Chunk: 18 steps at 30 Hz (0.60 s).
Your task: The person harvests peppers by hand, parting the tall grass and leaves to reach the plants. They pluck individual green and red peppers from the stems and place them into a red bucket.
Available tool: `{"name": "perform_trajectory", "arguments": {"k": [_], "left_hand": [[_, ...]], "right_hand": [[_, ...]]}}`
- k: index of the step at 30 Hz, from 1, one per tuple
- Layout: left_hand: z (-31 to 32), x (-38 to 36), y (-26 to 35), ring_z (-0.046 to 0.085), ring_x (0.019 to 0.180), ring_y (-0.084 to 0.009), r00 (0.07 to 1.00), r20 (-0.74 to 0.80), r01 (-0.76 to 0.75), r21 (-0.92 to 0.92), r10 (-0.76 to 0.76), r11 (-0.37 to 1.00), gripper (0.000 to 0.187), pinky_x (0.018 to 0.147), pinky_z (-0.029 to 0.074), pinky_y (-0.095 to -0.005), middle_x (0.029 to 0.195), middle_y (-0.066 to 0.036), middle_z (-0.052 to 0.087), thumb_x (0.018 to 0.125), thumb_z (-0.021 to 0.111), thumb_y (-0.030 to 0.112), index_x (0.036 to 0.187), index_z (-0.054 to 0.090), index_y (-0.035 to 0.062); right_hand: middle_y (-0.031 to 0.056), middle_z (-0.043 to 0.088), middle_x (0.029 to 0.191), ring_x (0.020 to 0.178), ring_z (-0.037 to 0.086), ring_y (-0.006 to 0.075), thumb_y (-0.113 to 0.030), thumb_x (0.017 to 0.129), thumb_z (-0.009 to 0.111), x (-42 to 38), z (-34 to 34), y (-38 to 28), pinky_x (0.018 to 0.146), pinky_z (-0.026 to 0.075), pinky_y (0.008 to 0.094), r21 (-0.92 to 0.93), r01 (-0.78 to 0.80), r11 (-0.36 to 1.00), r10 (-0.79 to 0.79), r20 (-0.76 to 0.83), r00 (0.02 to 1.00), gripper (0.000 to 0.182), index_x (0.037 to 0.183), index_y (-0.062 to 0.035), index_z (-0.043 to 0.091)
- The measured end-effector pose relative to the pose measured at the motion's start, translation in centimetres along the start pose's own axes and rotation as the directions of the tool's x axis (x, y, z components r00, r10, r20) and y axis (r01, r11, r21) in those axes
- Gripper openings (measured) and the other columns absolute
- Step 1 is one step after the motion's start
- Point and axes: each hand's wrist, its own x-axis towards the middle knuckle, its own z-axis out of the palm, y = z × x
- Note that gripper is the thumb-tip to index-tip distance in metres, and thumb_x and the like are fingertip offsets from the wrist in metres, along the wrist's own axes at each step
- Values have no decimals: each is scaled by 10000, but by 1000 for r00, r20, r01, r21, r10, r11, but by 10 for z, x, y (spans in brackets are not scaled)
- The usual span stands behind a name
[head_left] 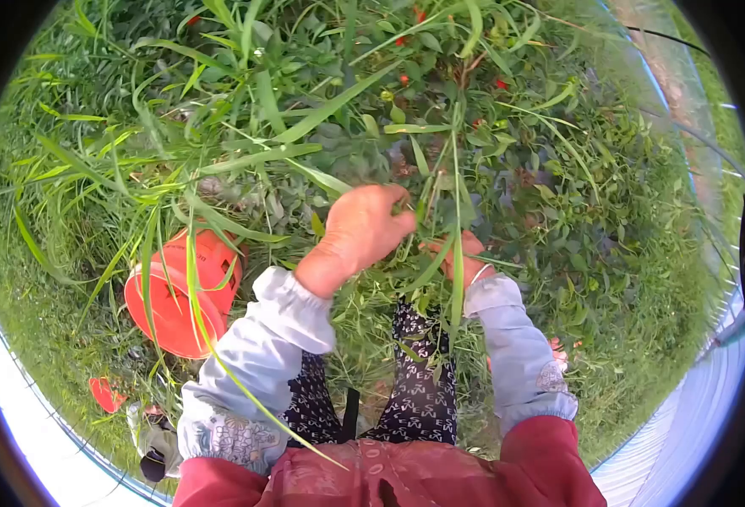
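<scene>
My left hand [362, 226] is closed, its thumb and fingers pinched around thin green stems in front of my knees. Just to its right and slightly lower, my right hand [463, 256] is curled among the same stems, partly hidden behind long grass blades [458, 275]. Leafy plants [550, 194] surround both hands. Small red fruits, which look like peppers [404, 80], show among the leaves beyond them.
An orange-red bucket [154, 308] lies tilted in the grass on my left. Farther back is another red container [106, 395], near a crouching person [159, 444]. Clear plastic sheeting [685, 110] runs along the right side. Tall grass crosses the view.
</scene>
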Motion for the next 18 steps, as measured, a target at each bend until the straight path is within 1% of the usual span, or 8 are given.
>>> {"name": "perform_trajectory", "arguments": {"k": [2,3,4,6,10,13,16,18], "left_hand": [[51,24,37,621,755,-310,993,91,62,101,-71,993,364,700,495,-384,786,-151,634,704,597,381,789,648,30],[87,55,69,622,793,-305,956,200,-156,-275,215,949,355,703,499,-379,815,-156,637,689,608,379,782,658,40],[87,49,63,626,803,-297,952,210,-163,-258,220,952,328,689,503,-375,830,-140,647,687,610,360,777,663,49],[101,46,54,639,800,-258,949,275,-94,-215,152,972,253,686,511,-354,827,-87,661,661,643,292,807,681,88],[116,20,34,634,783,-275,964,240,-7,-397,111,918,223,681,501,-374,789,-91,654,632,662,211,818,681,91],[129,-1,24,626,778,-295,991,80,-37,-604,107,796,315,688,497,-372,786,-118,645,627,671,236,885,663,56],[119,-25,6,609,690,-201,993,-79,-94,-974,82,207,392,657,480,-306,729,-122,620,635,693,248,954,636,28],[117,-38,5,599,677,-176,990,-62,-68,-997,124,44,376,648,477,-298,726,-105,624,649,688,230,963,635,30]], "right_hand": [[89,627,1011,935,579,292,-134,736,605,-34,9,48,844,420,396,-28,95,995,-98,-153,983,281,1015,-168,620],[87,635,985,941,578,289,-117,746,587,-119,-62,81,863,410,373,474,-339,813,443,-124,888,263,1004,-149,619],[90,643,940,931,589,256,-106,755,582,-119,-67,72,873,406,334,-266,-154,952,143,-59,988,247,998,-122,620],[93,643,910,867,603,208,-30,779,540,-118,-70,57,832,424,320,352,-598,720,598,123,792,240,994,-95,624],[121,620,955,801,588,271,-30,796,518,-153,-28,151,742,446,380,629,-266,731,532,-280,800,264,1044,-59,601],[149,608,972,817,581,297,-98,817,523,-148,-60,151,747,446,412,-423,-193,885,251,84,964,270,1073,-27,570],[38,588,903,788,566,186,-265,825,610,-154,-55,192,644,457,313,791,-556,256,697,247,673,328,1064,-47,564],[41,582,922,804,561,188,-268,831,601,-108,-52,193,658,453,314,776,-576,257,711,252,657,332,1077,-49,556]]}}
